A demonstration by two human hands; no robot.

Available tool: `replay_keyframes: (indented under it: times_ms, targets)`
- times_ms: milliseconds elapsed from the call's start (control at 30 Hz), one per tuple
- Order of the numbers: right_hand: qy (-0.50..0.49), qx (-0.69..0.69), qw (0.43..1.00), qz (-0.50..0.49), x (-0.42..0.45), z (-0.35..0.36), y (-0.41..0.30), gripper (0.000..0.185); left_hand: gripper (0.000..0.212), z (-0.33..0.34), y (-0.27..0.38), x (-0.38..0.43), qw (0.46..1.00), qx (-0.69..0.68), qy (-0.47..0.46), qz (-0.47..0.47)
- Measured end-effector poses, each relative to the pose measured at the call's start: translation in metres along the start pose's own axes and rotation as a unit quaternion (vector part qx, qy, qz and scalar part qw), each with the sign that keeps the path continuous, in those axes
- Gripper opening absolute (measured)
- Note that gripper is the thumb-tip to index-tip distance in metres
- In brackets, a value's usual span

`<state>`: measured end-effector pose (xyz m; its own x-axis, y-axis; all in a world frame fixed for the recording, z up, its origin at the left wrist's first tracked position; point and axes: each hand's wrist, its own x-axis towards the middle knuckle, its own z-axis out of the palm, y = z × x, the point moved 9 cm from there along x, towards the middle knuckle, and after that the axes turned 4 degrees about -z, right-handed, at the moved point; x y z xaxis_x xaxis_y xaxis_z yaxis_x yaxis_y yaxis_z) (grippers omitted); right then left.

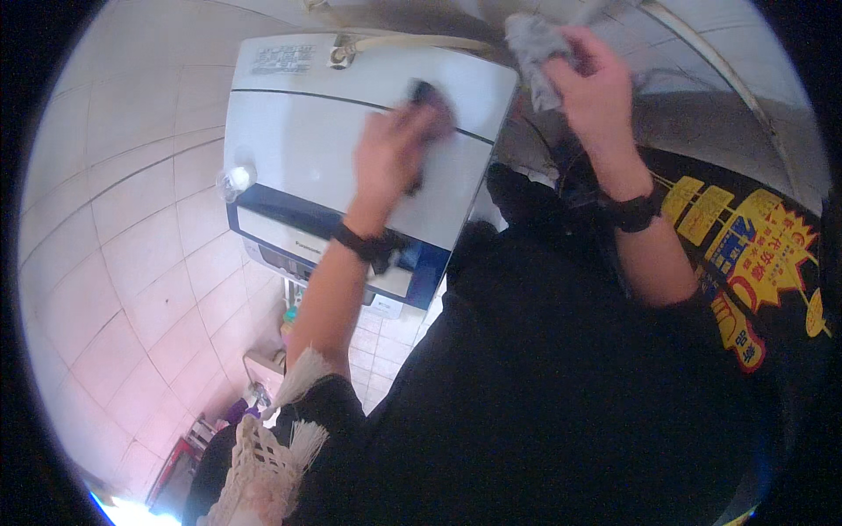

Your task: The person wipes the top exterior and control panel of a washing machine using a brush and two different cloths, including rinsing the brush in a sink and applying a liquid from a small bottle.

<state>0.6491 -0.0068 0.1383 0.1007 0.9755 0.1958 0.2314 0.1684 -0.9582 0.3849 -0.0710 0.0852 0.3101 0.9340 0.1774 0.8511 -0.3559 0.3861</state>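
Observation:
A white Panasonic washing machine [316,138] with a dark blue band stands before me. Over its lid is my left hand [391,151], its fingers curled around a small dark object [427,95] that motion blurs; I cannot tell what it is. To the right, past the machine's edge, my right hand [595,85] is raised and pinches a crumpled grey cloth [536,56]. Each wrist wears a black band. A pale hose [421,43] joins a fitting at the machine's back edge, near a printed label [283,59].
A clear round fitting [237,179] sits at the machine's left edge. Pale tiled wall [138,217] rises on the left. A black panel with yellow stickers [756,250] is close to my right arm. A cream tasselled crochet piece [260,460] hangs by my left arm.

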Motion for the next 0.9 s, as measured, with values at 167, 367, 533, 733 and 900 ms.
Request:
replay_keyframes:
  times_ms: [167,367,533,733,900]
  targets:
    - [-0.126,-0.074,0.987,-0.07,-0.016,0.079,-0.01,0.03,0.04,-0.054,-0.118,0.037,0.982,0.101,0.127,-0.098]
    - [-0.199,-0.293,0.897,-0.266,-0.022,0.149,-0.014,0.022,0.035,-0.06,-0.17,0.027,0.925,0.074,0.212,-0.307]
    - [-0.216,-0.397,0.849,-0.273,-0.019,0.171,-0.011,0.021,0.041,-0.051,-0.081,0.043,0.927,0.178,0.184,-0.275]
    - [-0.168,-0.331,0.886,-0.279,-0.016,0.146,-0.064,0.033,0.032,-0.057,-0.133,0.041,0.926,0.139,0.182,-0.299]
    - [-0.171,-0.323,0.899,-0.241,-0.005,0.117,-0.065,0.033,0.027,-0.063,-0.158,0.075,0.933,0.139,0.218,-0.251]
